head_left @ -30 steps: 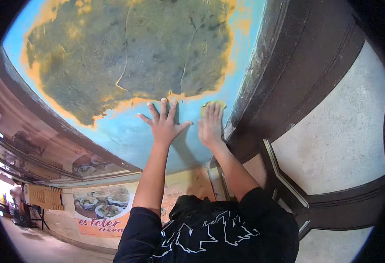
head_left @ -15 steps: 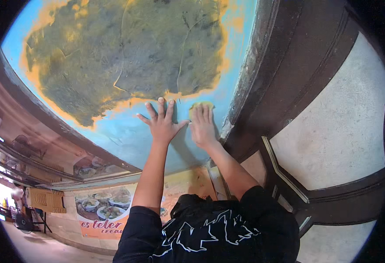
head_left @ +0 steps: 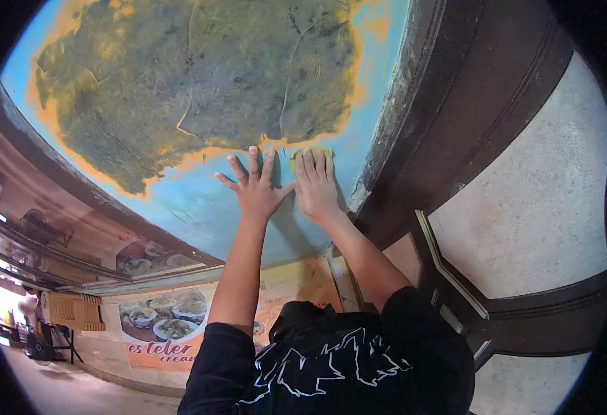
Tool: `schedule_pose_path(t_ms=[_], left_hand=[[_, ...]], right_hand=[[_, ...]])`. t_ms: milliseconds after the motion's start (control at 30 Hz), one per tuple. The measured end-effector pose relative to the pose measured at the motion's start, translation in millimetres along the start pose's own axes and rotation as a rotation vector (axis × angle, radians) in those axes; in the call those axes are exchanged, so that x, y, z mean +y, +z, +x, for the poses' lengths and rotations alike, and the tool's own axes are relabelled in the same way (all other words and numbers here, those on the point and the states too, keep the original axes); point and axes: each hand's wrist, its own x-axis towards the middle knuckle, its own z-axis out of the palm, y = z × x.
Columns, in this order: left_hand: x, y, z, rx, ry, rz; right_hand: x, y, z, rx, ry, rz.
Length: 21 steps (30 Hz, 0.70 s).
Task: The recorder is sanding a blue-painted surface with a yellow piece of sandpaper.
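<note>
A light-blue painted wall (head_left: 200,200) carries a large dark grey-green bare patch (head_left: 241,69) with an orange ragged border. My left hand (head_left: 257,190) lies spread on the blue paint just below that border, fingers apart and holding nothing. Beside it, my right hand (head_left: 316,190) presses a piece of yellow-green sandpaper (head_left: 325,151) flat against the wall, fingers together over it. Most of the sheet is hidden under the fingers; its top edge shows above them, close to the orange border. My left thumb and right hand nearly meet.
A dark brown wooden frame (head_left: 449,117) borders the wall on the right, with pale panels (head_left: 525,187) beyond. A glossy ledge with reflections (head_left: 110,228) runs along the left. Below are a food poster (head_left: 165,325), a stack of tan chairs (head_left: 74,311) and a fan (head_left: 34,339).
My right hand has slid the sandpaper slightly up and to the left along the wall. My left hand stays almost where it was, fingers still spread.
</note>
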Motion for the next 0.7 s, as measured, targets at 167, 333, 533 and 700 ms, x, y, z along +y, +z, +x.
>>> schedule_pose_path(t_ms=[167,333,533,700], left_hand=[[1.7,-2.1,2.7,0.056,-0.007,-0.040],[3.7,-4.2,5.7,0.046,-0.007,-0.025],[3.9,0.0,0.7,0.048,-0.008,-0.020],[8.0,-1.3,6.3,0.087,0.005,-0.033]], right_hand=[[22.9,-13.8,9.8,0.034,0.124,-0.007],[6.9,8.7,-18.8,-0.038,0.116,0.011],[13.0,-15.4,10.1,-0.048,0.090,0.046],[30.7,-4.3,-17.7,0.123,0.186,0.058]])
